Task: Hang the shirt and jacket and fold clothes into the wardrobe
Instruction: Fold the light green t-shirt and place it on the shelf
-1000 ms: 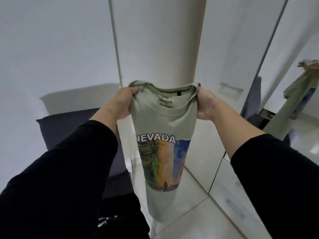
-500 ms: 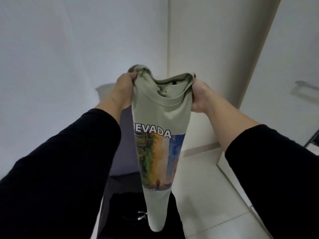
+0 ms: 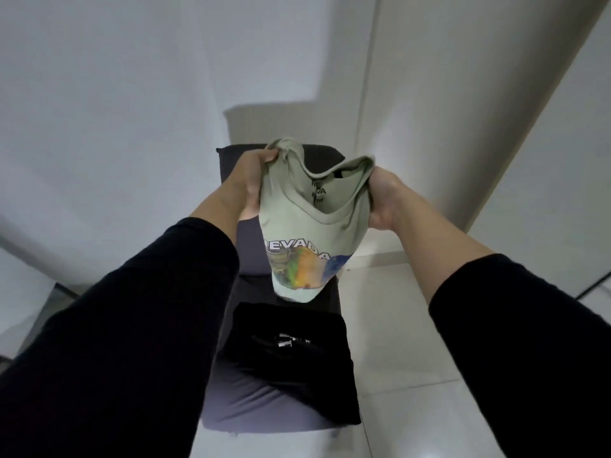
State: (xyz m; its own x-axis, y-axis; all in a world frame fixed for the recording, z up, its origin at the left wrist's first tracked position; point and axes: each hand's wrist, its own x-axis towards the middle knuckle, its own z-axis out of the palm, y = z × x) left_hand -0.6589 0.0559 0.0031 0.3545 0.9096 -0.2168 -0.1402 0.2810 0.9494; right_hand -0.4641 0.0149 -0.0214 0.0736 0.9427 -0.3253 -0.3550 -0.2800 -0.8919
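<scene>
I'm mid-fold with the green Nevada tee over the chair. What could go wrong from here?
The green tee hangs bunched between the left hand and right hand, gripped only at the shoulders; if it is laid down like this, the fold may come out crooked. Its hem dangles just above the black garment on the dark chair; lowering it there could rumple that piece.

1 head-worn wide-angle view, aimed forward and steeply down along both outstretched arms, close on the hands, the dark seat (image 3: 277, 401) and pale tiled floor (image 3: 413, 325) below.
</scene>
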